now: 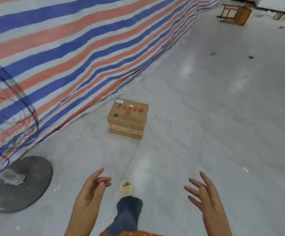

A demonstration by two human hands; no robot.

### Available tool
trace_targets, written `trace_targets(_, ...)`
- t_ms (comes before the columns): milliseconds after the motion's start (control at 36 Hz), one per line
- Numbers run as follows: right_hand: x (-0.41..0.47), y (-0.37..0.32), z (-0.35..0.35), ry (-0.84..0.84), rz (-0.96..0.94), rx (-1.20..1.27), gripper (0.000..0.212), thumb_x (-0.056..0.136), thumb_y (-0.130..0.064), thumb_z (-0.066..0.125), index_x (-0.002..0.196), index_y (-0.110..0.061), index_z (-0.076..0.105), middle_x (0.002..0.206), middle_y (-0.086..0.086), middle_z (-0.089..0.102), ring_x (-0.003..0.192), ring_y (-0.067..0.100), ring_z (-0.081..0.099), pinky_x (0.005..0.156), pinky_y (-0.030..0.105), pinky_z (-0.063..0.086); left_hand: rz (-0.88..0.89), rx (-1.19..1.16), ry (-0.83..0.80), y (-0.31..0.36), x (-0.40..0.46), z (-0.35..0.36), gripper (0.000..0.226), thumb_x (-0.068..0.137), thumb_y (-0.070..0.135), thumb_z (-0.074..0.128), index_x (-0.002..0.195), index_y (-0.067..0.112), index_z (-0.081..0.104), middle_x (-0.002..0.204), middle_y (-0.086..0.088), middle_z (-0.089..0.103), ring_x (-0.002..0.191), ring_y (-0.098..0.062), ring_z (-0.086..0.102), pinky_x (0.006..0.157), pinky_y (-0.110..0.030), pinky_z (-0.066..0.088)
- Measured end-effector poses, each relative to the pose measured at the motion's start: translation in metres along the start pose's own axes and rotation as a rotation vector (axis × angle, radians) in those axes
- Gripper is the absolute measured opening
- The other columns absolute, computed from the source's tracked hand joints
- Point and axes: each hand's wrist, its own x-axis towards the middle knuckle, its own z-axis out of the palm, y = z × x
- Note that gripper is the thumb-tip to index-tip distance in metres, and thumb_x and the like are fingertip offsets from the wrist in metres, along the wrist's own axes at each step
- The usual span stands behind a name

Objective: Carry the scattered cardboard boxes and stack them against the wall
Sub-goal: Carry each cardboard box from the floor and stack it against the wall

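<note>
A brown cardboard box (127, 117) with red print and small labels stands on the grey concrete floor, close to the hem of a striped tarpaulin. My left hand (91, 191) and my right hand (204, 195) are stretched out in front of me, well short of the box, palms turned toward each other. Both have relaxed, spread fingers and hold nothing. My foot in a pale sandal (126, 187) steps forward between them.
A red, white and blue striped tarpaulin (80, 53) hangs along the left. The round dark base of a standing fan (22, 183) sits at lower left, its wire cage at the left edge. An overturned wooden stool (235, 13) lies far back right.
</note>
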Motion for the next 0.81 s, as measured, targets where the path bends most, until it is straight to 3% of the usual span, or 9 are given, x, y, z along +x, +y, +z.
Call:
trace_targets(167, 0.127, -0.053, 0.036, 0.029, -0.035, -0.008, 0.043, 0.083, -0.039, 0.043, 0.125, -0.037, 0.046, 0.117, -0.004, 0.064, 0.097, 0.01, 0.068, 0.082, 0.024, 0.055, 0.028, 0.012, -0.051, 0.06, 0.144, 0.035, 0.036, 0.079, 0.043, 0.048, 0.114, 0.039, 0.055, 0.099, 0.017, 0.069, 0.093, 0.001, 0.065, 0.081, -0.019, 0.047)
trace_targets(361, 0.247, -0.098, 0.06, 0.003, -0.042, -0.088, 0.051, 0.079, -0.056, 0.04, 0.129, -0.044, 0.041, 0.119, -0.014, 0.061, 0.101, 0.005, 0.065, 0.089, 0.028, 0.05, 0.009, 0.071, -0.114, 0.095, 0.248, 0.078, 0.04, 0.078, 0.045, 0.046, 0.117, 0.041, 0.053, 0.103, 0.021, 0.067, 0.098, 0.002, 0.063, 0.077, -0.011, 0.046)
trace_targets(444, 0.297, -0.103, 0.056, -0.025, -0.028, -0.133, 0.049, 0.082, -0.053, 0.039, 0.129, -0.045, 0.04, 0.12, -0.015, 0.059, 0.101, 0.003, 0.065, 0.087, 0.025, 0.049, -0.032, 0.075, -0.081, 0.098, 0.279, 0.096, 0.038, 0.079, 0.041, 0.049, 0.117, 0.041, 0.054, 0.104, 0.019, 0.067, 0.098, 0.001, 0.064, 0.08, -0.018, 0.046)
trace_targets(694, 0.481, -0.122, 0.025, -0.201, 0.015, -0.206, 0.048, 0.084, -0.045, 0.038, 0.131, -0.036, 0.04, 0.119, -0.008, 0.061, 0.1, 0.009, 0.066, 0.082, 0.025, 0.054, -0.153, 0.041, 0.243, 0.107, 0.361, 0.184, 0.033, 0.081, 0.038, 0.048, 0.113, 0.043, 0.053, 0.099, 0.023, 0.067, 0.092, 0.003, 0.064, 0.079, -0.014, 0.05)
trace_targets(806, 0.569, -0.151, 0.008, -0.365, 0.007, -0.256, 0.052, 0.084, -0.042, 0.04, 0.134, -0.03, 0.044, 0.118, -0.005, 0.063, 0.098, 0.011, 0.068, 0.084, 0.028, 0.056, -0.2, -0.069, 0.485, 0.133, 0.386, 0.241, 0.031, 0.081, 0.035, 0.05, 0.111, 0.038, 0.056, 0.099, 0.012, 0.07, 0.088, -0.002, 0.067, 0.08, -0.014, 0.053)
